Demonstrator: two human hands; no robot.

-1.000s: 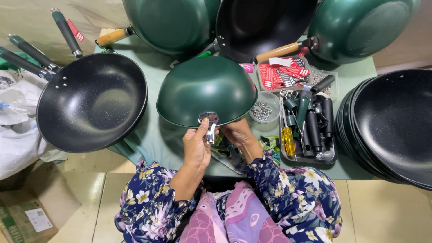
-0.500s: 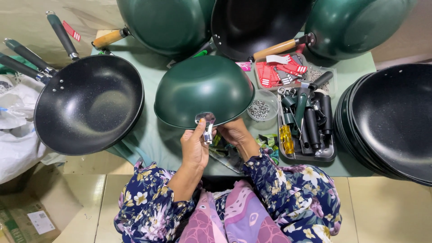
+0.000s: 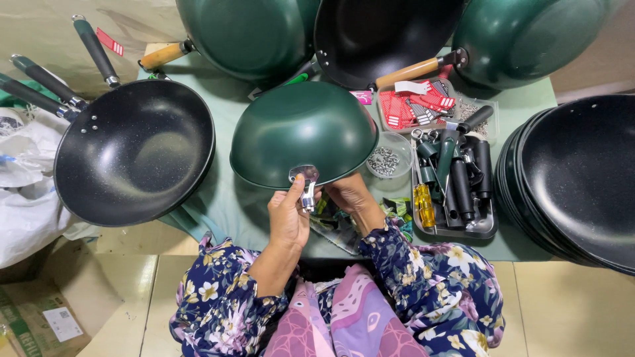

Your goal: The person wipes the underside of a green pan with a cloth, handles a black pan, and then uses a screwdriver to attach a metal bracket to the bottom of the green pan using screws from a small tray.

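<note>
A pale green table point(image 3: 264, 211) fills the view. Nearest, the left hand point(image 3: 288, 215) pinches a metal bracket point(image 3: 306, 182) against the rim of an upturned green wok point(image 3: 303, 132); the right hand point(image 3: 350, 195) grasps the rim beside it. The wok looks stiff, heavy and smooth, so the rim is best to hold. Beyond are a tool tray point(image 3: 453, 178), a bowl of screws point(image 3: 387, 158), and black pans point(image 3: 132, 152) crowding the left side.

Dark green upturned wok point(image 3: 301, 129) at centre; black speckled pan point(image 3: 135, 152) left; pale green table cover point(image 3: 228, 198); navy floral sleeves point(image 3: 218, 304); yellow-handled screwdriver point(image 3: 423, 205) in tray, right; red tags point(image 3: 413, 106) far right.
</note>
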